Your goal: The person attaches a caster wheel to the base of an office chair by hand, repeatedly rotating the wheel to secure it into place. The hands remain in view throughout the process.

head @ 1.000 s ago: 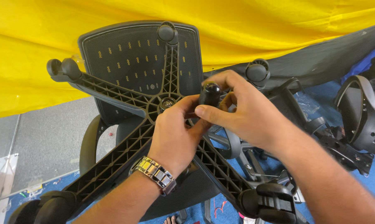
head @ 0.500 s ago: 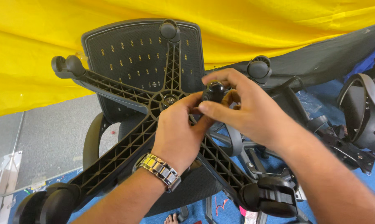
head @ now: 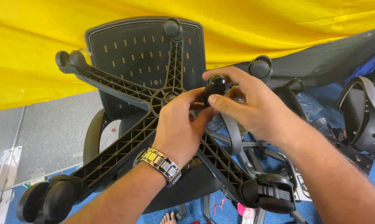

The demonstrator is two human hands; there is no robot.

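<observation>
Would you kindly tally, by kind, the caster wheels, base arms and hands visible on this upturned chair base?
Caster wheels fitted on the base: 5
Caster wheel held by right hand: 1
Base arms: 5
Hands: 2, left hand
Total: 13

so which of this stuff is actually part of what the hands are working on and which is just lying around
In hand:
- black caster, pinched by the right hand
- left hand, steadying it on the base arm
- black five-arm chair base, upturned
- casters already fitted on other arms

Lying about:
- yellow sheet
- second chair's armrest
- blue floor covering
- clear plastic wrap
</observation>
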